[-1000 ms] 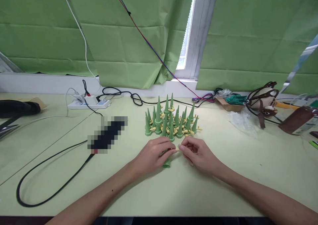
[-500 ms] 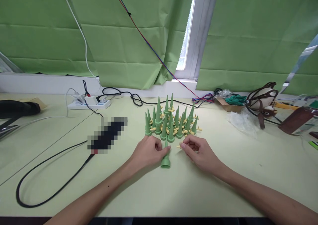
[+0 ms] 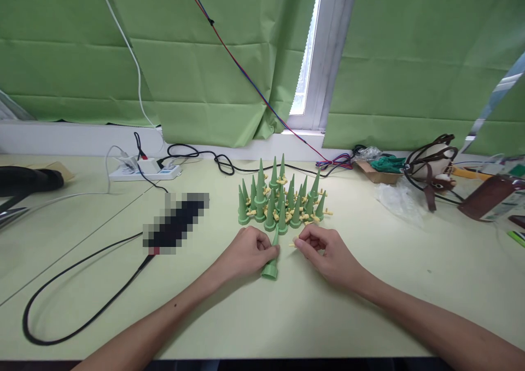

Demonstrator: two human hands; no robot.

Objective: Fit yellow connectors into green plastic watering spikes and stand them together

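Green curtains (image 3: 205, 59) hang behind a pale green table (image 3: 348, 305), with a strip of window frame (image 3: 324, 54) showing between them at about 12 o'clock. Near the table's middle the person's left hand (image 3: 246, 253) is closed on a green cone (image 3: 271, 259), thumb and fingers pinching its narrow upper part while the wide base rests low, the cone tilted with its tip toward the far side. At 3 o'clock from it, just beside, the right hand (image 3: 324, 253) pinches a small yellow peg (image 3: 292, 245) between thumb and forefinger – the peg's free end points at the cone's tip without quite touching it. Directly beyond both hands, at 12 o'clock, stands a cluster of cones (image 3: 281, 199), upright and close-packed, with yellow pegs scattered among them. Judging by this, joining peg and cone would go best with the cone held steady against the table and the peg brought in along the tip's own line – a light pinch, since both parts look small and easy to twist off-axis. Off at 9 o'clock lie a black cable (image 3: 77, 289) and a power strip (image 3: 143, 170); at 2 o'clock sits a brown-strapped bag (image 3: 435, 166).
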